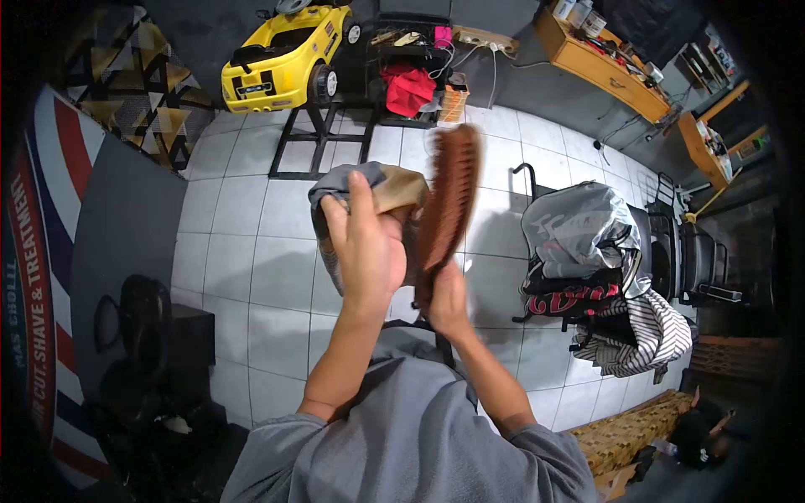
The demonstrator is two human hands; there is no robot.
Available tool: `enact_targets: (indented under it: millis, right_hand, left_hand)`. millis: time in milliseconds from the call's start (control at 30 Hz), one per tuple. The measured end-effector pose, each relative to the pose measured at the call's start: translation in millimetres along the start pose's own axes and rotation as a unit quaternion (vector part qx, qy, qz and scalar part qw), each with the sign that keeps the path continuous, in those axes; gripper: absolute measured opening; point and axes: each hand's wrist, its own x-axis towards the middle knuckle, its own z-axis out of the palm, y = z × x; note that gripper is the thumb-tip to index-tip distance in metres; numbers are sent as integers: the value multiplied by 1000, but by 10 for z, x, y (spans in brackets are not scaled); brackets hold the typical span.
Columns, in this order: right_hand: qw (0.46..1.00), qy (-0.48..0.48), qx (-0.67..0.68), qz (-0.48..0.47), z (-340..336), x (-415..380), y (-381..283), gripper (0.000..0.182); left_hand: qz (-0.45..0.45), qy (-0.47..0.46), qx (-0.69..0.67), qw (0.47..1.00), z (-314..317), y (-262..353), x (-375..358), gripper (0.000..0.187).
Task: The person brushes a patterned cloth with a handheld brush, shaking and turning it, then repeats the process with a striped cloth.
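Head view: L hand (pixel 366 243) was wrapped around a shoe (pixel 369 189), fingers curled over it, held up at chest height above the tiled floor (pixel 251 277). R hand (pixel 446 303) was clenched on the lower end of a brush (pixel 449 201). Brush lay just R of the shoe, touching or nearly so; long axis ran near-vertical, tilted R at top. Shoe mostly hidden behind L hand; brush blurred, bristle contact couldn't be made out.

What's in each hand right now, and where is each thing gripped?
The left hand grips a grey and tan shoe around its body. The right hand holds a brown brush by its lower end.
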Motion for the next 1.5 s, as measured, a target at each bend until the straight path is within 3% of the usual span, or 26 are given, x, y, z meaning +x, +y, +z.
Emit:
enact_targets:
  millis: [33,100,200,267,333,400,467,567,633,667,700,767,800,833,867,933,967,1000,1033,1100,1233,1300,1333,1433,1500]
  right_hand:
    - [996,-28,-66,-46,38,-22,-16,35]
    - [991,14,-91,-102,97,-26,334,32]
    - [982,-33,-175,64,-155,-39,1177,26]
    - [924,-85,-359,104,-440,-136,2064,32]
    - [817,-204,-483,243,-796,-377,2590,45]
    - [819,-192,-493,222,-1130,-773,3082,48]
    - [758,-230,-529,305,-1389,-1037,3462,50]
    - [817,-106,-459,332,-1331,-920,3283,51]
    - [881,80,-380,270,-1009,-624,2615,55]
    - [922,141,-284,223,-932,-523,2607,51]
    - [955,170,-128,209,-680,-345,1898,45]
    - [976,161,45,138,-350,-111,1042,27]
    - [983,140,36,112,-223,-59,652,31]
    - [975,167,-100,-109,-68,38,412,45]
    - [956,173,-171,-162,-28,145,196,45]
    - [955,148,-209,-150,-25,217,140,39]
    - [973,119,-178,-85,-63,221,198,34]
    - [966,112,-232,-12,-100,242,143,26]
    - [964,105,-246,-8,-145,225,165,25]
    - [958,88,-274,-5,-223,223,233,23]
    - [956,54,-286,-35,-286,215,221,21]
    - [951,59,-302,-5,-315,246,206,20]
    - [949,62,-309,8,-322,290,199,19]
    - [921,149,-357,-50,-365,434,205,17]
    - [925,185,-331,-25,-406,539,77,16]
  left_hand:
    - [-10,-8,-3,1000,-7,-12,-18,25]
    - [30,12,17,999,-6,25,-51,22]
    - [33,-2,29,999,65,220,-126,19]
    - [34,-34,27,998,66,332,-186,19]
    - [34,-30,13,999,113,399,-219,18]
    - [68,-26,-18,997,77,407,-192,20]
    - [92,-35,-42,994,26,447,-177,24]
    - [81,-38,-24,996,-13,427,-116,24]
    - [67,-28,5,997,9,353,-82,20]
    - [62,-38,15,997,-27,290,-47,19]
    - [57,-48,26,997,-41,247,-35,19]
    - [22,-52,75,996,-13,190,-50,19]
    - [-5,-69,109,992,-43,153,-46,20]
    - [-33,-86,142,986,-92,102,-38,22]
    - [20,-111,277,954,-217,-7,31,19]
    - [52,-152,492,856,-197,99,26,21]
    - [68,-168,590,787,-173,175,22,24]
    - [122,-177,642,736,-149,249,8,33]
    - [90,-200,668,711,-162,324,34,37]
    - [67,-226,779,581,-401,326,139,42]
    - [3,-173,809,561,-499,295,167,52]
    - [-23,-134,817,561,-399,337,132,61]
    - [8,-137,796,590,-402,349,111,77]
    - [-24,-257,761,595,-433,364,97,74]
    - [-138,-395,763,494,-406,311,82,57]
